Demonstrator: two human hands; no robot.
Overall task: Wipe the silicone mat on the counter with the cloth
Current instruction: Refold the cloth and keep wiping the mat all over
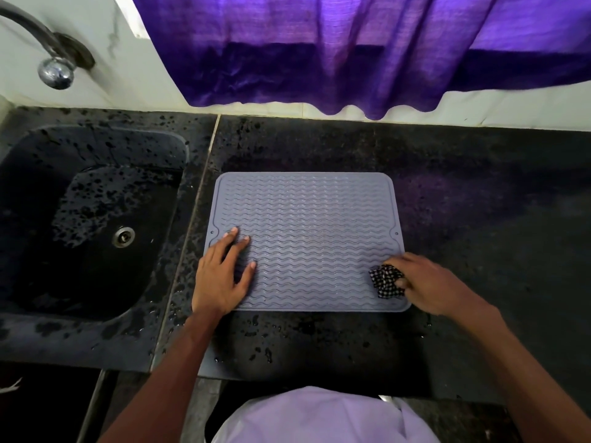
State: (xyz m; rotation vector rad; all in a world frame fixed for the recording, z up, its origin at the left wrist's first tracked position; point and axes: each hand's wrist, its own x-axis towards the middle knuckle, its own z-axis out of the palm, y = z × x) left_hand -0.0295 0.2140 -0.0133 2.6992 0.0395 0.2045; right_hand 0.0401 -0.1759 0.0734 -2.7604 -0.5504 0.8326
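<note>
On mat (313, 219), R hand (430, 282) prob. pinching cloth (384, 279)

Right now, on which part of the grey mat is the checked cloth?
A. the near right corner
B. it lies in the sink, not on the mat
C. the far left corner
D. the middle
A: the right hand grips the checked cloth at the near right corner of the mat, while the left hand rests flat on its left side.

Left hand (220, 276) flat, fingers spread, right hand (428, 282) curled around cloth (385, 280), both arms extended
</note>
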